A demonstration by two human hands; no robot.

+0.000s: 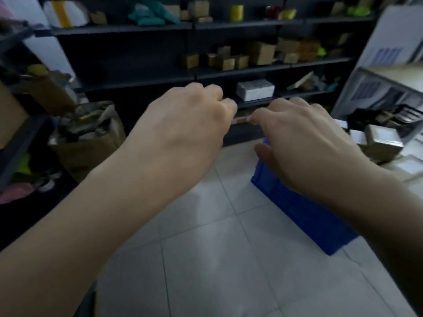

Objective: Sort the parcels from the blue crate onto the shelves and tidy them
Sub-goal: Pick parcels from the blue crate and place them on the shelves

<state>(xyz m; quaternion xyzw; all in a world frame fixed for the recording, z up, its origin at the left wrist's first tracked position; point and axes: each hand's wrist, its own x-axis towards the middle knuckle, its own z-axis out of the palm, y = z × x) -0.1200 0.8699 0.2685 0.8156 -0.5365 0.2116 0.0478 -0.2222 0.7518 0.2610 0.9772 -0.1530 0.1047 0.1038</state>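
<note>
Storage room with a pale tiled floor [206, 259] and dark metal shelves [137, 28] running across the whole top half of the frame. It's pretty dim and a bit blurry.

The top shelf has some teal bags [148, 14] and a yellow roll [236, 12]. The middle shelf, right of centre, has a bunch of small cardboard boxes [261, 52], and the shelf under that has a white wrapped block [255, 89] sitting on its own. A stuffed brown paper sack [89, 138] stands on the floor at the left edge.

The blue crate [304, 213] is on the floor at centre right, partly hidden behind the right forearm, so I can't see what's in it. Just past it, at the right edge, there's a silver-wrapped parcel [382, 139] in front of a black wire basket [400, 115].

Both hands are out in front at mid-frame, backs facing the camera, fingers curled under. The left hand [183, 124] and right hand [297, 143] each seem to pinch one end of a flat brownish item [240, 120] stretched between them, up in the air in front of the lower shelves. It's too blurred to say what it is.
</note>
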